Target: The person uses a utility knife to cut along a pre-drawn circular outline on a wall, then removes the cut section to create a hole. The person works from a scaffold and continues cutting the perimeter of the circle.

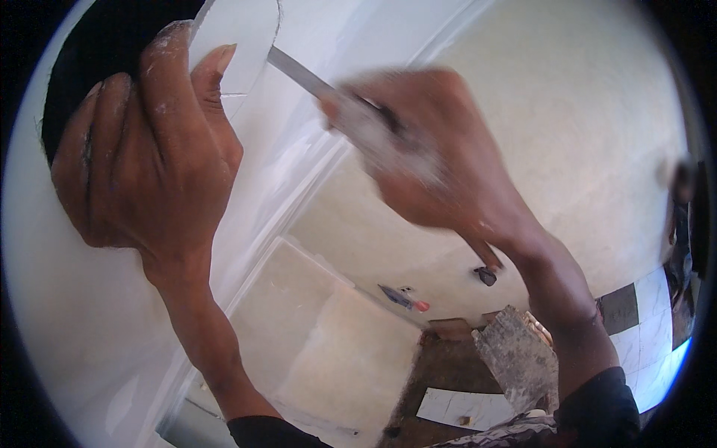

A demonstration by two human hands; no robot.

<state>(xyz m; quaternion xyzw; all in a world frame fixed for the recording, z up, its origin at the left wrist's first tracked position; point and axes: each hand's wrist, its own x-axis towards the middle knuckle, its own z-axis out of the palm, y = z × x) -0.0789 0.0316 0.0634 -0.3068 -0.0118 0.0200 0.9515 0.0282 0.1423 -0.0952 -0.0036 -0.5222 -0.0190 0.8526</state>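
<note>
The room has pale walls (590, 127), with a white trim (310, 187) running where they meet a white board (239, 30); the board fills the upper left side, and a dark hole (89, 56) with a curved edge is open in it. The left hand (149, 153) is at the hole's right edge; its grip is closed on the board there, the thumb lying on the white face, the other fingers bent at the hole. The right hand (426, 142) is blurred; its grip is closed around a flat grey blade (299, 71), whose tip touches the board at a thin curved line (279, 19), to the right of the left thumb; the blade's rear part is too blurred to tell. Below, on the brown floor (448, 358), are a rough grey slab (519, 355) and a white tile (455, 407), near the wall's lower edge.
</note>
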